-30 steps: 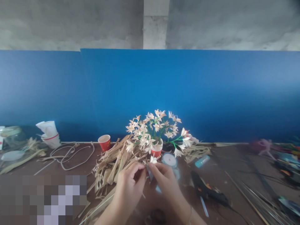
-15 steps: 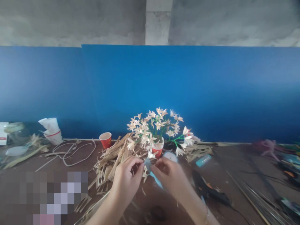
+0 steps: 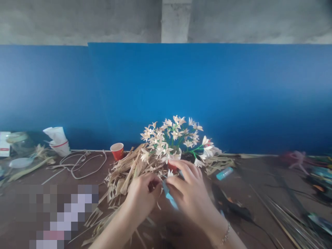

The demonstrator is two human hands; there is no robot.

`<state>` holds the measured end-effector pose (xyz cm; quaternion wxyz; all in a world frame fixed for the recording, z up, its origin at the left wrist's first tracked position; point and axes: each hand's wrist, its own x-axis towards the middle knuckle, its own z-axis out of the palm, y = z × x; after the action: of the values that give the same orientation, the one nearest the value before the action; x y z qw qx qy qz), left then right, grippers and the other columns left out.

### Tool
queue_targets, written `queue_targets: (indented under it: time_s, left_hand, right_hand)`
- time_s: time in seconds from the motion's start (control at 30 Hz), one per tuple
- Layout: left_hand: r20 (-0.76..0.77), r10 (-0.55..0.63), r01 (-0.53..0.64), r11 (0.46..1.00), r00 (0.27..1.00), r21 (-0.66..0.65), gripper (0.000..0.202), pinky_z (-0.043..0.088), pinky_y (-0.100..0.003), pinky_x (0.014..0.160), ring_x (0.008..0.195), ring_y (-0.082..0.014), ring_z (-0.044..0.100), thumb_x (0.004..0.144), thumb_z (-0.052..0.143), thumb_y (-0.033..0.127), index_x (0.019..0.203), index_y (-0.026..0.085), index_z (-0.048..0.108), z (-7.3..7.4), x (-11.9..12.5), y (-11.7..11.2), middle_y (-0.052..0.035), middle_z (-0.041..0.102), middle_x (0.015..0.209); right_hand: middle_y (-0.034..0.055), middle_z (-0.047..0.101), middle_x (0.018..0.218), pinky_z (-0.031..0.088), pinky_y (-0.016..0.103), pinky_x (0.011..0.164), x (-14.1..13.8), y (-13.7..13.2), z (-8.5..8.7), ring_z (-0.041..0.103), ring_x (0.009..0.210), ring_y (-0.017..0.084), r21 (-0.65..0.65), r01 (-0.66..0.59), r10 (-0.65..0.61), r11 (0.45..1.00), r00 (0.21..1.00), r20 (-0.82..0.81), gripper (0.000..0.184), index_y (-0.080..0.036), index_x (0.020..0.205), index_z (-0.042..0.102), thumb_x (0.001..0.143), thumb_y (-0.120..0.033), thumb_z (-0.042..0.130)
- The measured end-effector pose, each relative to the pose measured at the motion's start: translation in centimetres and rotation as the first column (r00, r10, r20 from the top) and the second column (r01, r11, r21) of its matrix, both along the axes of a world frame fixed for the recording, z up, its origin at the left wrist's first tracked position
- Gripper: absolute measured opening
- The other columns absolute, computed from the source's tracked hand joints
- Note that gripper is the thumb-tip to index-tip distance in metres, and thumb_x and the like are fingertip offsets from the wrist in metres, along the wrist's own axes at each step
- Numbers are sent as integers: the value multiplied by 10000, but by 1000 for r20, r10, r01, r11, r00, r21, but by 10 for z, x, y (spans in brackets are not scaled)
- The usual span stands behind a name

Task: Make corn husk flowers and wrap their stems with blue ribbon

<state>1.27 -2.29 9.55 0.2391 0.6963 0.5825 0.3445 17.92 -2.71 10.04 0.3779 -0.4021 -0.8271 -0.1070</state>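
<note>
My left hand (image 3: 145, 193) is closed in a pinch, its fingertips at the base of a small white artificial flower (image 3: 170, 173). The stem is hidden behind the fingers. A pale blue strip of tape (image 3: 169, 199) hangs below the flower, between my two hands. My right hand (image 3: 188, 188) pinches near the tape's upper part, while its upper fingers stretch forward toward a red paper cup (image 3: 173, 168). Above that cup spreads a bunch of cream-white artificial flowers (image 3: 176, 133) on green stems. The exact contact of the right fingertips is hard to see.
Dried husks (image 3: 129, 169) lie heaped left of the flowers. Another red cup (image 3: 117, 151), a white cable (image 3: 77, 167) and a jar (image 3: 19, 141) stand or lie further left. On the right are a turquoise item (image 3: 224, 173), a black tool with a cord (image 3: 233, 209) and thin rods (image 3: 287, 221).
My right hand has opened its upper fingers and reached up and forward, over the red cup's front. My left hand stays nearly in place. The view has tilted slightly.
</note>
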Motion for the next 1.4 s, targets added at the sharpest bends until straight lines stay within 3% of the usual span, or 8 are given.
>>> queue_targets:
  time_s: [0.2, 0.43, 0.63, 0.9, 1.0, 1.13, 1.23, 1.4]
  left_hand:
    - [67, -40, 42, 999, 997, -29, 169, 381, -227, 528, 564, -146, 568, 701, 523, 167, 684, 197, 688, -1, 1, 0, 6, 687, 646]
    - [215, -75, 99, 990, 974, -100, 142, 352, -214, 459, 501, -135, 532, 667, 529, 145, 618, 184, 657, -5, -2, 1, 18, 617, 543]
    - [359, -73, 188, 936, 931, -297, 101, 329, -196, 415, 434, -105, 488, 624, 522, 127, 556, 165, 586, 1, -3, 3, 49, 539, 463]
    - [444, -107, 284, 892, 889, -353, 65, 376, -203, 424, 444, -117, 538, 626, 537, 136, 585, 173, 571, -4, -5, 7, 48, 579, 476]
    - [367, -150, 264, 922, 918, -282, 59, 377, -210, 442, 478, -123, 533, 657, 559, 148, 608, 172, 581, -6, -4, 6, 31, 577, 518]
    - [42, -146, 146, 989, 988, 10, 118, 385, -236, 485, 532, -152, 546, 655, 576, 95, 721, 186, 610, -3, -1, 0, 8, 598, 598]
    - [-109, -159, 179, 962, 981, 207, 241, 434, -259, 565, 640, -180, 599, 681, 533, 31, 840, 202, 592, -6, 0, -4, -23, 641, 743]
    - [-357, -180, 313, 878, 917, 361, 248, 470, -293, 657, 742, -195, 606, 763, 444, -7, 846, 190, 568, -18, 2, -3, -52, 619, 825]
  right_hand:
    - [51, 519, 1277, 353, 412, 939, 1, 4, -6, 427, 1192, 240, -34, -10, 11, 999, 999, 37, 174, -213, 747, 624, 879, -195, 513]
    - [62, 511, 1287, 342, 420, 973, 2, 5, -7, 401, 1214, 242, -79, -50, 58, 996, 994, 90, 156, -195, 790, 610, 862, -123, 491]
    - [60, 540, 1260, 359, 399, 960, 2, 6, -8, 432, 1180, 226, -97, -105, 118, 990, 983, 143, 183, -186, 827, 598, 862, -75, 456]
    - [70, 555, 1230, 364, 395, 951, 0, 4, -7, 444, 1168, 223, -116, -106, 123, 988, 981, 149, 186, -182, 862, 586, 869, -69, 438]
    - [76, 563, 1215, 378, 390, 941, 1, 5, -8, 454, 1157, 220, -112, -106, 123, 988, 981, 152, 196, -177, 868, 585, 859, -51, 435]
    - [89, 577, 1179, 403, 385, 916, 3, 9, -12, 470, 1126, 224, -83, -112, 125, 990, 979, 160, 202, -159, 837, 590, 835, -26, 438]
    - [92, 584, 1153, 409, 398, 910, 4, 14, -19, 473, 1111, 230, -66, -108, 116, 992, 983, 141, 224, -150, 818, 598, 814, 0, 432]
    - [82, 596, 1095, 430, 391, 892, 7, 18, -23, 516, 1043, 216, -133, -79, 93, 988, 991, 98, 209, -163, 796, 605, 793, -5, 468]
